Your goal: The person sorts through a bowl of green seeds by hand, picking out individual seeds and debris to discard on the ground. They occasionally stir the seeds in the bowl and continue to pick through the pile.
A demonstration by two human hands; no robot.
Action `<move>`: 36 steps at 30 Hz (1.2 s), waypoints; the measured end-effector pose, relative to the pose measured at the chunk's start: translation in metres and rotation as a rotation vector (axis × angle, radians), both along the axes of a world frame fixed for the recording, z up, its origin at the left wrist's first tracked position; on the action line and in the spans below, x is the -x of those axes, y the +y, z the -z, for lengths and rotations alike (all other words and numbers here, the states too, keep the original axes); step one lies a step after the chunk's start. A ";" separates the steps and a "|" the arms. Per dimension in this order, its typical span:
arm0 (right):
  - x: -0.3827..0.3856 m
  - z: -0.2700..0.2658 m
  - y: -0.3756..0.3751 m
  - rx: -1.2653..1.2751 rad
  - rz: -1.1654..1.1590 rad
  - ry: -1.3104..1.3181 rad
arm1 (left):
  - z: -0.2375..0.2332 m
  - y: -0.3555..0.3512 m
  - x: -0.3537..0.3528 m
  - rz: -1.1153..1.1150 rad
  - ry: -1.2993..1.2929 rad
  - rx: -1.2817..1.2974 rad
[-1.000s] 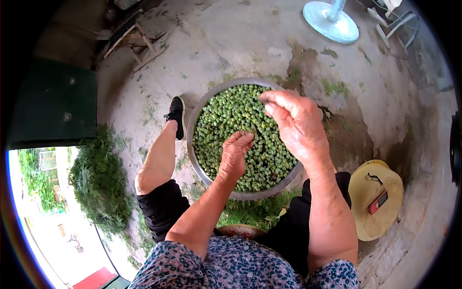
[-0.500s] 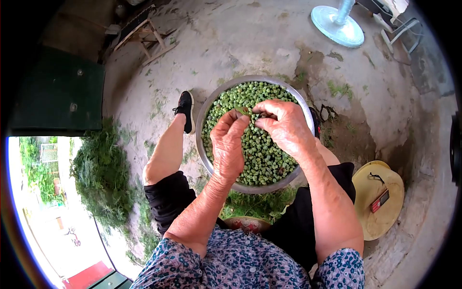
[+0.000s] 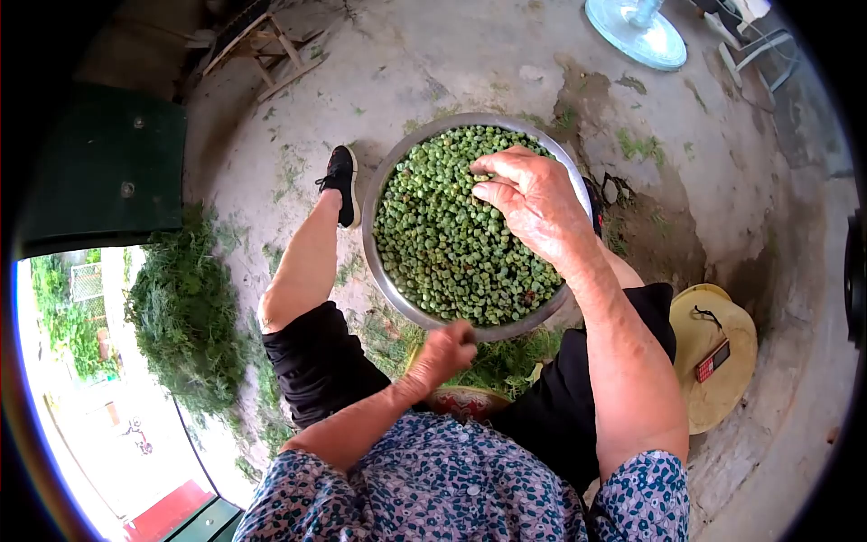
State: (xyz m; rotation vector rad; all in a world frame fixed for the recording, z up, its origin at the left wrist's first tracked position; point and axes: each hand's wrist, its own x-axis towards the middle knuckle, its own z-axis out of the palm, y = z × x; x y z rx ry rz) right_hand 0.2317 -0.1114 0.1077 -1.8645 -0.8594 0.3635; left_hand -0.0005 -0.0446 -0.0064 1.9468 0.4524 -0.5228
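Observation:
A wide metal basin stands between my knees, filled with small knobbly green cones. Over its right half is my right hand, its thumb and fingers bent toward each other in a loose pinch. Whatever lies between those fingertips blends with the cones behind them and cannot be made out. My left hand is at the near rim, low in front of my body. Motion blurs it, and its fingers look curled, but their contents do not show.
Feathery green sprigs lie under the basin's near side, with a larger heap at left. A yellow stool at right bears a red phone. A pale round stand base and a wooden frame are farther off.
My left hand has left the right hand above the cones and swung down to the near rim. A green bit at its fingertips no longer shows. My right hand stays over the basin.

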 end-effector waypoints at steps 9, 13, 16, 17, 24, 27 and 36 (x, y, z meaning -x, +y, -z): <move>-0.001 0.002 -0.005 -0.040 0.046 0.030 | 0.029 -0.024 -0.030 0.319 -0.027 -0.192; -0.008 -0.002 -0.013 -0.032 0.069 0.025 | 0.058 0.002 -0.066 0.420 -0.368 -0.588; -0.010 -0.004 -0.013 -0.067 0.093 0.034 | 0.061 0.006 -0.094 0.561 -0.496 -0.698; -0.010 -0.004 -0.013 -0.082 0.098 0.027 | 0.063 0.009 -0.098 0.622 -0.484 -0.756; -0.010 -0.009 -0.011 -0.032 0.062 0.047 | 0.068 0.041 -0.097 0.740 -0.402 -0.837; -0.011 -0.009 -0.013 -0.041 0.062 0.038 | 0.069 0.056 -0.094 0.696 -0.348 -0.928; -0.016 -0.006 -0.019 -0.152 0.126 0.017 | 0.063 0.081 -0.087 0.349 -0.267 -0.890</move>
